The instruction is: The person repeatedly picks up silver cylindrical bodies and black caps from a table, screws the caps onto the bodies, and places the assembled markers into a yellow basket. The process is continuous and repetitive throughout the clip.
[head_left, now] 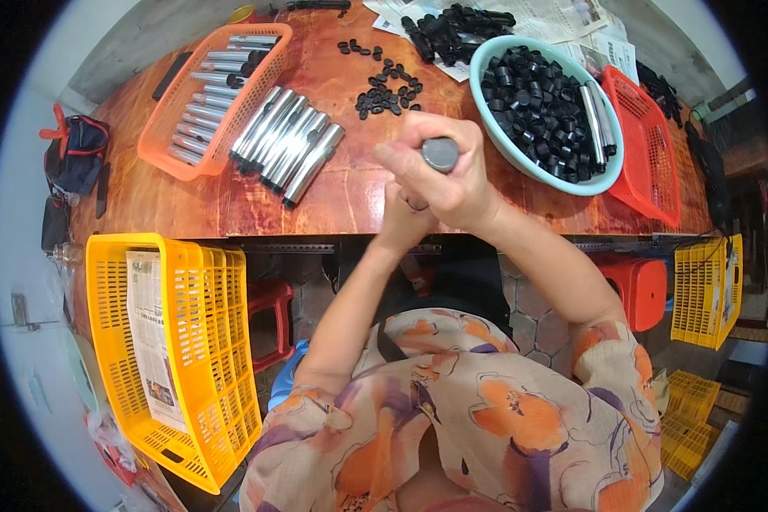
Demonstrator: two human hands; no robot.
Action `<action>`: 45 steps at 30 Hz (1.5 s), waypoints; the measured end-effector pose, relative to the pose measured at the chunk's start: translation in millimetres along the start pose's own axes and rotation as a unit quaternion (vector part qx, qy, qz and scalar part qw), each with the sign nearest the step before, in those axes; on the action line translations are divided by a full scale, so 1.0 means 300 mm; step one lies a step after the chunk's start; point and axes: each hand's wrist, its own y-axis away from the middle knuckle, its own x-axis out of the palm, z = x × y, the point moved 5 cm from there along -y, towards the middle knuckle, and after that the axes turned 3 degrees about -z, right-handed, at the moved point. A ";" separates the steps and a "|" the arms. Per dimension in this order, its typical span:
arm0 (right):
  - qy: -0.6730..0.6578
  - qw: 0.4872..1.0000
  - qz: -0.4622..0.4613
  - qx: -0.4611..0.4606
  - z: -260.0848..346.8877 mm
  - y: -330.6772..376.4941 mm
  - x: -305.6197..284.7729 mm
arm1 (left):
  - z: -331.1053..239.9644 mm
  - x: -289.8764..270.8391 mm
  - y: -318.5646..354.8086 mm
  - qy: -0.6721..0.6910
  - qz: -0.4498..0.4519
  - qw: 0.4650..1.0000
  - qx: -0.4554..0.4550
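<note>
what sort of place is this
Probably a small assembly workshop: silver tubes lie in a row on the table, a bowl holds many black caps, and a yellow crate sits nearby.

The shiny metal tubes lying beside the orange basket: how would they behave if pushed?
The shiny tubes would probably roll, being round and lying on the table. Their polished surface suggests slipperiness; their straight metallic bodies look stiff.
</note>
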 end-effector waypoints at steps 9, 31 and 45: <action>-0.013 1.000 0.010 -0.016 -0.012 -0.033 0.004 | 0.026 -0.034 0.033 0.113 0.064 0.987 -0.091; -0.390 0.866 -0.248 0.190 -0.091 -0.019 -0.195 | -0.132 0.002 0.103 0.289 0.118 0.887 -0.339; -0.287 0.894 0.008 0.343 -0.149 0.161 -0.189 | -0.187 0.038 0.142 0.513 0.197 0.733 -0.400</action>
